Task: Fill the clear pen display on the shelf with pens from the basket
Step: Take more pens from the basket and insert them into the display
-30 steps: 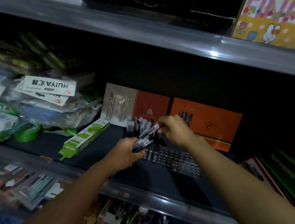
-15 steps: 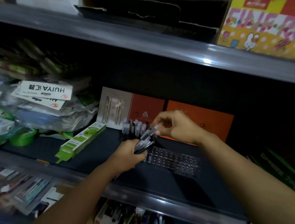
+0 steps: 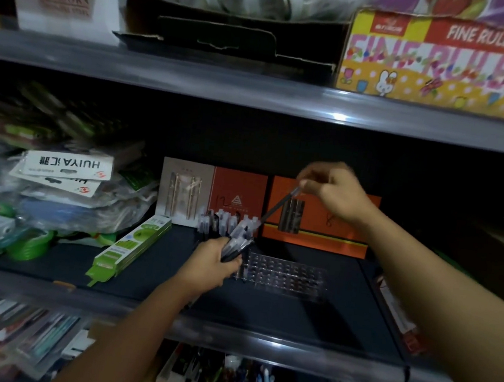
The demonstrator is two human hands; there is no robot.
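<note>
The clear pen display (image 3: 285, 276) lies on the dark middle shelf, its grid of holes mostly bare; several pens (image 3: 222, 220) stand in its far-left rows. My left hand (image 3: 209, 261) grips a bundle of black pens (image 3: 236, 244) just left of the display. My right hand (image 3: 335, 192) is raised above and behind the display and pinches the top end of a single black pen (image 3: 277, 208), which slants down-left toward the bundle. No basket is in view.
Orange gift boxes (image 3: 334, 231) and a beige pen card (image 3: 184, 192) stand behind the display. A green box (image 3: 131, 246) and piled plastic packs (image 3: 57, 181) lie to the left. A shelf edge (image 3: 255, 97) hangs overhead; another shelf of pens (image 3: 235, 380) sits below.
My right hand has risen up and to the right, drawing one pen out of the bundle that my left hand holds. The camera has tilted upward.
</note>
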